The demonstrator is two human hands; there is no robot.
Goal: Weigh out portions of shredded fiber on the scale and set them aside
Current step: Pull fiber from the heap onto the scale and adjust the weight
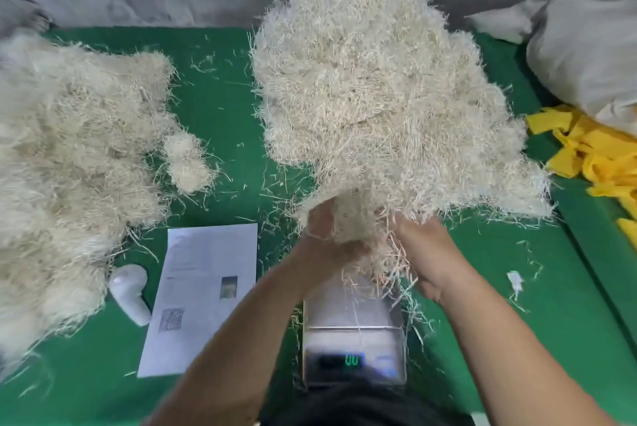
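A tall heap of pale shredded fiber [372, 88] rises on the green table behind a steel scale [355, 332]. Both hands are dug into the heap's near edge. My left hand [327, 236] and my right hand [427, 253] close around a clump of fiber [372, 246] held just above the back of the scale's pan. Loose strands hang from the clump onto the pan. The scale's display [353, 360] glows green, its digits blurred. A second broad mass of fiber [69, 163] lies at the left, with a small separate tuft [188, 163] beside it.
A printed paper sheet [200, 298] lies left of the scale, next to a white handheld device [131, 294]. Yellow strips [599, 160] and a pale cloth sack [582, 53] sit at the right. Stray strands litter the green table [220, 88].
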